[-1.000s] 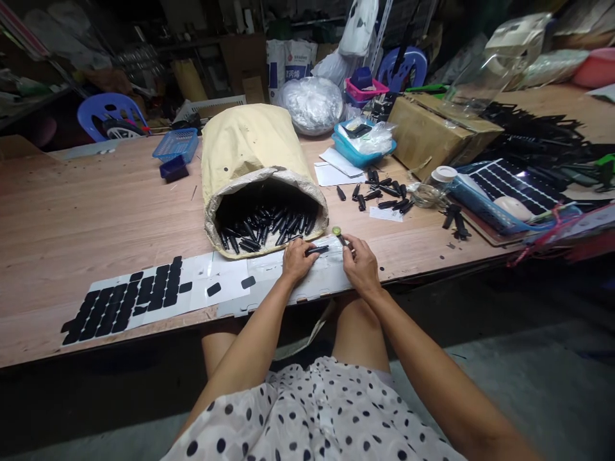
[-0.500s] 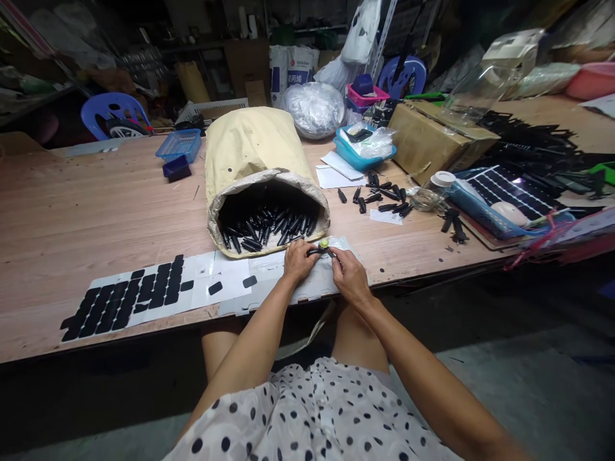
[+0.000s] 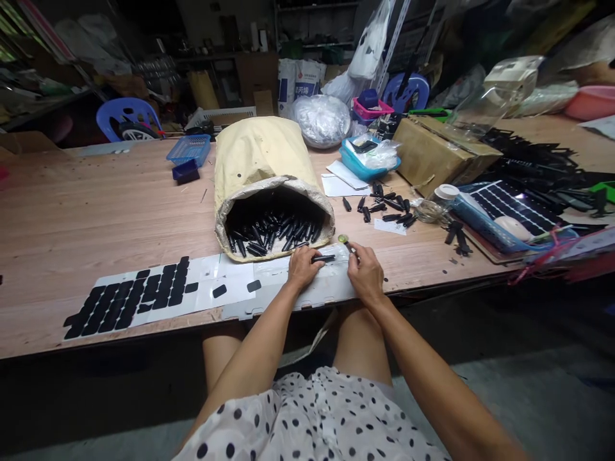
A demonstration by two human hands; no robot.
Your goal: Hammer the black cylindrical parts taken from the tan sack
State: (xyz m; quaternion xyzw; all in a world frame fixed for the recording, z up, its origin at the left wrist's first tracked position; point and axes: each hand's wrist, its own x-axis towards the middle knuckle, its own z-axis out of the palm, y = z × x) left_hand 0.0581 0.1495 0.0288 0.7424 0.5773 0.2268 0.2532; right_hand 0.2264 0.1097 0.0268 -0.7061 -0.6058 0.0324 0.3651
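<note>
My left hand (image 3: 303,266) is closed around a slim black plastic piece (image 3: 325,258), just in front of the sack mouth. To its right, my right hand (image 3: 365,272) pinches a small dark-handled tool with a round yellow-green head (image 3: 343,239); the tool's exact kind is unclear. Both hands are over a pale grey board (image 3: 331,285) at the table's near edge. A cream sack (image 3: 264,150) lies on its side with its mouth facing me, and several similar black pieces (image 3: 269,232) fill its opening. Left of the hands is a white sheet with black rounded stickers (image 3: 115,304).
Loose black pieces (image 3: 393,205) lie right of the sack, near a cardboard box (image 3: 423,153). A turquoise basket (image 3: 368,168) stands behind them. At right is a blue tray (image 3: 480,221); at back left, a blue basket (image 3: 189,150) and a small navy bin (image 3: 186,171).
My right hand has moved right, taking the yellow-green-headed tool away from the black piece. My left hand still holds the piece. The whole view has shifted slightly.
</note>
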